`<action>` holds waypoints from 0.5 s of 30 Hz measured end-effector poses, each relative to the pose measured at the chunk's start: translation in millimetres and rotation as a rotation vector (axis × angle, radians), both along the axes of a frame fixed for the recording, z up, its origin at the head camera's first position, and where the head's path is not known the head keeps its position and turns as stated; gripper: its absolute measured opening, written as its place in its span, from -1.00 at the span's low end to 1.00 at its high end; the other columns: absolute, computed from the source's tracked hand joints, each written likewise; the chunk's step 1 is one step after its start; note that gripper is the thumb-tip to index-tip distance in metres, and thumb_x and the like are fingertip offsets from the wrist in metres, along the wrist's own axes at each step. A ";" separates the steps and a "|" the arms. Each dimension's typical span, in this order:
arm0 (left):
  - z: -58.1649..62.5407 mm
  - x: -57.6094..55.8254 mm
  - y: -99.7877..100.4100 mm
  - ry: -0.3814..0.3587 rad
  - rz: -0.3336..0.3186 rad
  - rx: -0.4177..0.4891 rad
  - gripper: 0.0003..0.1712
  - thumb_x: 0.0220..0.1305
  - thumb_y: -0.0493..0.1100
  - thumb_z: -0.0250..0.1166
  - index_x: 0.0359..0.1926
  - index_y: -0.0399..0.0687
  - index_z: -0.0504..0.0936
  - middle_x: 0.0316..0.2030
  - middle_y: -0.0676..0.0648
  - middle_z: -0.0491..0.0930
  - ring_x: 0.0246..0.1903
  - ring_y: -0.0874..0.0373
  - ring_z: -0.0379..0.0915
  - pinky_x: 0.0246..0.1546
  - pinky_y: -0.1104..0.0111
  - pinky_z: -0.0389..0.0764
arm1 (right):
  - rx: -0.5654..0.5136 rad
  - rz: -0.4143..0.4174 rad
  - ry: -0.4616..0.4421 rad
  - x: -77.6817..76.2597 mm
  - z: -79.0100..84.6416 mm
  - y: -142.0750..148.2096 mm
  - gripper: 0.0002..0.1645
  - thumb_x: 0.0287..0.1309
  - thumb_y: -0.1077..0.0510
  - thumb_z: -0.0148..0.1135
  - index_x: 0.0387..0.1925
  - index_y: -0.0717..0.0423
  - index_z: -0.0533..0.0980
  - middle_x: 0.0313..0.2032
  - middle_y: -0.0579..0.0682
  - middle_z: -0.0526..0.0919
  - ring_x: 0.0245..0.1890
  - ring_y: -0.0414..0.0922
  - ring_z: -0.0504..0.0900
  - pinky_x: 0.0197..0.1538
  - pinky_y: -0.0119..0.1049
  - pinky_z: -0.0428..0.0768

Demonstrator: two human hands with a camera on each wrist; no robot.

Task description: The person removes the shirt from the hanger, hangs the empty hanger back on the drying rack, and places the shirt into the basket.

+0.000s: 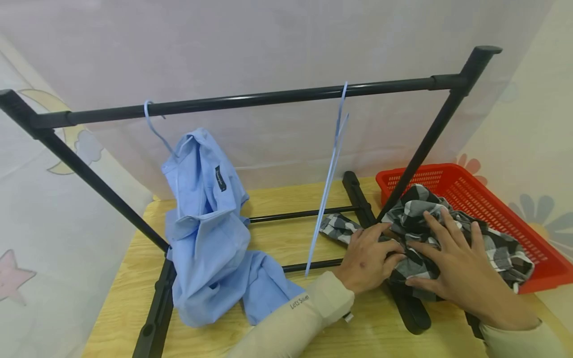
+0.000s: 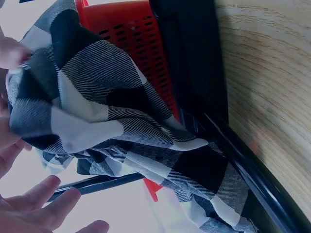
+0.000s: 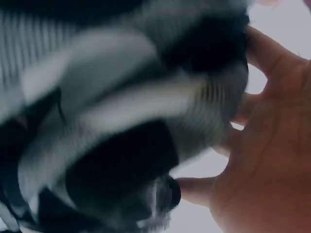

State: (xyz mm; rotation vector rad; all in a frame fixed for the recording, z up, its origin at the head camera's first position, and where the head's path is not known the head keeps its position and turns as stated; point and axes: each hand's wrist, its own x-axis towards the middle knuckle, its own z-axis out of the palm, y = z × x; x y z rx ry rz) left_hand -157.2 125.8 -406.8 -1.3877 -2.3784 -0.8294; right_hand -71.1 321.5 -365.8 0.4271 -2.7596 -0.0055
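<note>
In the head view, a checked garment, black, grey and white, lies in a soft, crumpled heap at the right end of a rack of smooth black tubing, one flattened strip of it reaching left past the rack's upright. The heap overlaps the near side of a red basket with walls pierced in a fine grid; whether any cloth rests inside, I cannot tell. The left hand sets bent fingers against the heap; whether they pinch it cannot be told. The right hand lies wide on the cloth, fingers fanned and nearly straight. On the rack's left side, a blue garment of plain, matte cloth droops in loose folds from a slim pale-blue hanger, a dark label on it; a second hanger, seen edge-on, hangs bare further right. Below is a table with yellowish wood grain. The left wrist view shows fine diagonal ribbing in the grey checks, rounded folds beside a black tube, and spread fingers at the lower left. In the right wrist view, blurred checks bulge beside the open palm, fingers partly hidden behind the cloth and the thumb at its edge.
</note>
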 end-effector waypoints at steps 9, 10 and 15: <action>-1.9 -2.2 -5.2 -0.047 0.014 -0.024 -0.69 0.39 0.18 0.24 -0.03 0.20 0.73 0.33 -0.05 0.40 0.35 0.17 0.26 0.24 0.13 0.40 | 0.038 -0.055 0.018 -4.8 3.5 2.8 -0.61 -0.32 0.15 0.62 -0.33 0.14 0.69 0.39 0.36 0.19 0.53 0.25 -0.26 0.31 0.48 -0.40; -3.1 -3.2 -5.6 -0.067 0.028 -0.040 -0.63 0.37 0.21 0.24 0.03 0.19 0.71 0.34 -0.05 0.39 0.36 0.18 0.25 0.25 0.11 0.39 | 0.030 -0.067 0.020 -4.9 5.9 5.2 -0.60 -0.32 0.16 0.61 -0.32 0.16 0.68 0.39 0.37 0.18 0.54 0.24 -0.28 0.31 0.47 -0.41; -14.8 -10.7 -7.9 -0.168 0.122 -0.159 -0.36 0.30 0.31 0.26 0.31 0.20 0.51 0.41 -0.03 0.28 0.39 0.16 0.21 0.25 0.00 0.38 | 0.010 -0.179 0.012 -4.1 18.5 20.3 -0.58 -0.30 0.23 0.58 -0.27 0.25 0.66 0.42 0.42 0.10 0.53 0.23 -0.36 0.34 0.41 -0.48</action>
